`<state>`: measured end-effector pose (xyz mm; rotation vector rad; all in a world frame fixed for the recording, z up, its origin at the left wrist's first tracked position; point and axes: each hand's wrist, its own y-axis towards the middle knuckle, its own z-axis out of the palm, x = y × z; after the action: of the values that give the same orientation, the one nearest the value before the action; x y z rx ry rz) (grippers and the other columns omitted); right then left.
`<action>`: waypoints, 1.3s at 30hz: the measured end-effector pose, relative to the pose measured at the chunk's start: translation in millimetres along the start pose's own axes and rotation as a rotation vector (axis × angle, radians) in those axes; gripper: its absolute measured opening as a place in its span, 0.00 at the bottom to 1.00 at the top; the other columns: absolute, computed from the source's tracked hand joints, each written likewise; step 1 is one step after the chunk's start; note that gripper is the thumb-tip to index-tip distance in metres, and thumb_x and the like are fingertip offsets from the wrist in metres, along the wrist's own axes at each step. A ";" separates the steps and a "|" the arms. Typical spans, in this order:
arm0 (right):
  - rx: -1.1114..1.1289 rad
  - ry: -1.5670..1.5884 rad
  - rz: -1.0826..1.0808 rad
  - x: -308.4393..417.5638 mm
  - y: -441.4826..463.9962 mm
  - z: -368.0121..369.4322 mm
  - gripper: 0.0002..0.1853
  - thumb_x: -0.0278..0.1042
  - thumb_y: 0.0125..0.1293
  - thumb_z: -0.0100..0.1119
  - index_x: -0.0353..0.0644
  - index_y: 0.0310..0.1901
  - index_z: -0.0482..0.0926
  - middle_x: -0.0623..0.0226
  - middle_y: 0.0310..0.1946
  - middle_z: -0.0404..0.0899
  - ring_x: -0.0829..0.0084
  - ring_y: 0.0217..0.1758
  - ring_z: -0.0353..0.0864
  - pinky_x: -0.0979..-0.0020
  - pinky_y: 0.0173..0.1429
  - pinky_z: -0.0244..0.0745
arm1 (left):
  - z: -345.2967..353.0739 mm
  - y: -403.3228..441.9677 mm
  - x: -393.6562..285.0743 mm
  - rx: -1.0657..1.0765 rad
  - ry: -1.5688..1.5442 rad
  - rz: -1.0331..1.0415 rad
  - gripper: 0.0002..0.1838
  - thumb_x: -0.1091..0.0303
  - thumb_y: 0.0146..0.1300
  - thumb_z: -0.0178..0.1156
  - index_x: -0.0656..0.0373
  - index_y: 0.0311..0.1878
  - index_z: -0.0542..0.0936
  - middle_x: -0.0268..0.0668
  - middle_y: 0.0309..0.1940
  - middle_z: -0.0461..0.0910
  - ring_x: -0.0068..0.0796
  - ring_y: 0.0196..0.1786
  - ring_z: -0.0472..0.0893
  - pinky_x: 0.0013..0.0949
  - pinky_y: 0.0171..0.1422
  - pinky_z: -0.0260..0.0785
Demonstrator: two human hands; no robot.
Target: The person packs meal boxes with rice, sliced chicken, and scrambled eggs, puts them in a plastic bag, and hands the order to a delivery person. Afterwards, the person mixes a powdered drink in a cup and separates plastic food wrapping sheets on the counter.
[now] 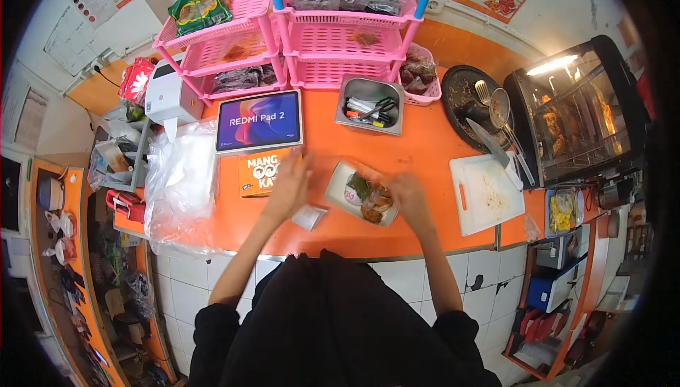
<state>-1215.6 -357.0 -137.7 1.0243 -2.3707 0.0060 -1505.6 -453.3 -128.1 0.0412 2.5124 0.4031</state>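
With the food box at the centre of the clock and twelve pointing away from the person, the white printer [170, 95] stands at ten o'clock on the orange tabletop [428, 143]. Clear plastic bags [180, 189] lie in a heap at nine, just below it. Also at ten, but closer, is the tablet box [258, 121] marked "REDMI Pad 2". The orange carton [256, 174] sits at nine, against its near edge. The left hand [291, 183] is blurred beside the carton's right side; whether it touches anything, I cannot tell. A small white packet [309, 216] lies at eight.

The food box [332, 188] rests open and slightly turned on the tabletop, with a green piece, a printed packet and browned food inside. At twelve is the metal tub [370, 126] of pens. The right hand [408, 194], blurred too, is at the box's three o'clock edge; its grip cannot be made out. The two hands are apart. Further out at three lies the white cutting board [485, 199], with the knife [487, 140] at two.
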 end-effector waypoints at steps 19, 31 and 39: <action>-0.546 0.934 0.761 -4.4 -72.3 78.5 0.18 0.43 0.66 0.50 0.37 0.49 0.70 0.62 0.43 0.74 0.72 0.47 0.73 0.67 0.53 0.66 | 90.9 32.5 9.2 0.422 -0.544 -0.502 0.25 0.51 0.63 0.52 0.71 0.40 0.69 0.47 0.28 0.75 0.34 0.32 0.76 0.36 0.37 0.68; -0.399 1.373 0.973 -12.1 -70.0 34.7 0.10 0.41 0.62 0.55 0.44 0.40 0.75 0.71 0.30 0.76 0.77 0.34 0.74 0.72 0.40 0.68 | 105.3 45.5 26.4 0.605 -0.627 -0.451 0.27 0.47 0.59 0.54 0.68 0.32 0.78 0.45 0.27 0.77 0.35 0.35 0.77 0.34 0.40 0.69; -0.284 0.324 0.926 8.8 -74.7 75.1 0.18 0.42 0.66 0.49 0.29 0.40 0.73 0.61 0.38 0.76 0.69 0.41 0.75 0.68 0.45 0.69 | 134.3 13.0 24.0 0.453 -0.192 -0.142 0.29 0.53 0.60 0.53 0.67 0.55 0.65 0.55 0.42 0.72 0.53 0.47 0.73 0.45 0.46 0.70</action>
<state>-1206.6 -431.9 -212.5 -0.2405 -2.2378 0.1577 -1451.0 -400.9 -242.3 0.0738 2.3480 -0.2223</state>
